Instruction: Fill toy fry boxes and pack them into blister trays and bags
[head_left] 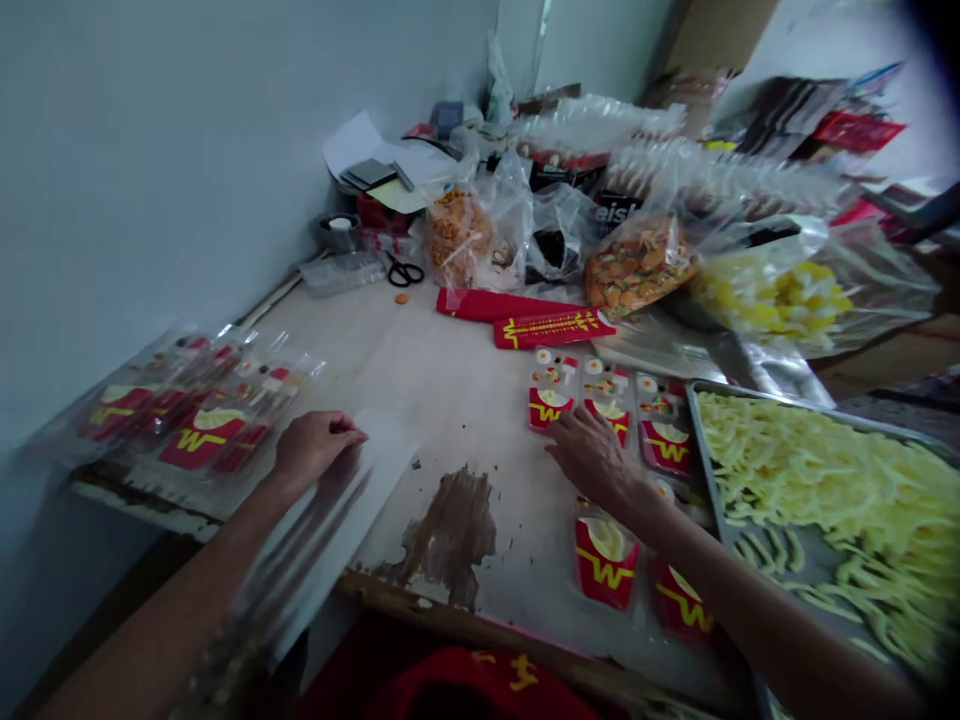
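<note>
L hand (319,445) pinches translucent, whitish plastic sheet (386,458), its lower part blurred. R hand (592,458) partly hides clear pack (609,386) w/ red & yellow design; its grip, I can't tell.

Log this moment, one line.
left hand: curled at plastic sheet | right hand: over red packs | tray: pale yellow strips

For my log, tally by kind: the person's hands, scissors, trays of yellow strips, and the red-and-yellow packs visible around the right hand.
Hands: 2 (left hand, right hand)
Red-and-yellow packs: 5 visible, some partly covered
Tray of yellow strips: 1
Scissors: 1
Total: 9
</note>
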